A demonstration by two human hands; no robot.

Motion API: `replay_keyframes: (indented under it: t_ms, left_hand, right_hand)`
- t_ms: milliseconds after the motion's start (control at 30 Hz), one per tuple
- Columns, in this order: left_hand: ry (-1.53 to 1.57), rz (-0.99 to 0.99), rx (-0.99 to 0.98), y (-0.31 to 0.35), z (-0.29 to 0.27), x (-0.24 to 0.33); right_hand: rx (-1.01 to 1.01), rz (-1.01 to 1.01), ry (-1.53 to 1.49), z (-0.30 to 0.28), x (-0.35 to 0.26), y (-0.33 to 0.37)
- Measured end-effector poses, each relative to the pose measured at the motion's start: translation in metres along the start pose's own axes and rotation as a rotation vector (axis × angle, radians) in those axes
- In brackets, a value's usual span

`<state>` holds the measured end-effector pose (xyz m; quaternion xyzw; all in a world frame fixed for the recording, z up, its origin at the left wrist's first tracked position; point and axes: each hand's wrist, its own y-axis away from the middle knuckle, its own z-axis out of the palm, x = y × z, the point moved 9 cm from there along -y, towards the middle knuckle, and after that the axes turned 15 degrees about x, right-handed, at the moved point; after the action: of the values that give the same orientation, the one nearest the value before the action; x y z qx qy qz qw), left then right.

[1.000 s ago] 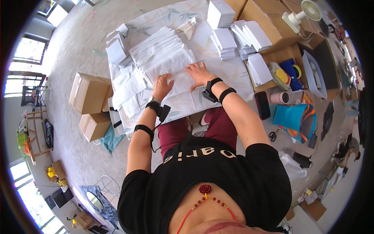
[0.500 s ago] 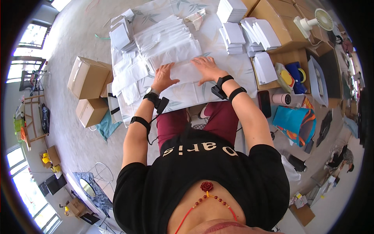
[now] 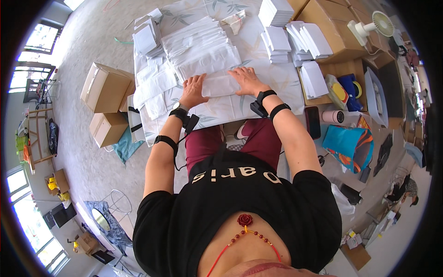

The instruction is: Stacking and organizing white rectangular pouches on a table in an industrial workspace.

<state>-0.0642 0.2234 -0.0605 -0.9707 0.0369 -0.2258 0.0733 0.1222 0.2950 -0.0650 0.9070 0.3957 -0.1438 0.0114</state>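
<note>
Desk (image 3: 221, 111), with white pile (image 3: 200, 48) and strip (image 3: 220, 86)

Clock directions run from the strip, with 12 o'clock pointing away from the person. The desk, under a pale leaf-patterned cover, fills the space around the strip. At 2 o'clock stands a big brown box (image 3: 330, 30); at 9, well apart beyond the desk, a smaller carton (image 3: 104, 87) sits over the floor. The broad pile of thin white pieces lies at 11, its near edge just beside the strip. Loose white pieces (image 3: 154, 87) overlap at 9. A blue bag (image 3: 348, 143) with orange swirls is at 4, a white fan (image 3: 369, 27) at 2, and a white stack (image 3: 275, 13) at 1.

The strip itself lies flat near the desk's near edge, between the hands. The left hand (image 3: 194, 91) rests at its 9 o'clock end, fingers fanned and thumb apart. The right hand (image 3: 248, 81) rests at its 3 o'clock end, fingers likewise parted from the thumb. Smaller things follow at 4: a dark phone (image 3: 313, 122) and, near it, a pink cylinder (image 3: 333, 117).
</note>
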Motion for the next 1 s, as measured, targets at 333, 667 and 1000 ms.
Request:
replay_keyframes:
  t_ms: [333, 667, 1000]
  left_hand:
    - [0.052, -0.108, 0.390, 0.028, -0.014, 0.012]
    - [0.044, -0.186, 0.480, 0.042, 0.002, 0.028]
    - [0.055, -0.127, 0.586, 0.053, -0.014, 0.046]
  right_hand:
    - [0.461, 0.229, -0.076, -0.018, 0.008, 0.055]
    - [0.587, 0.389, -0.013, -0.006, -0.004, 0.073]
    - [0.710, 0.406, -0.314, -0.006, -0.020, 0.094]
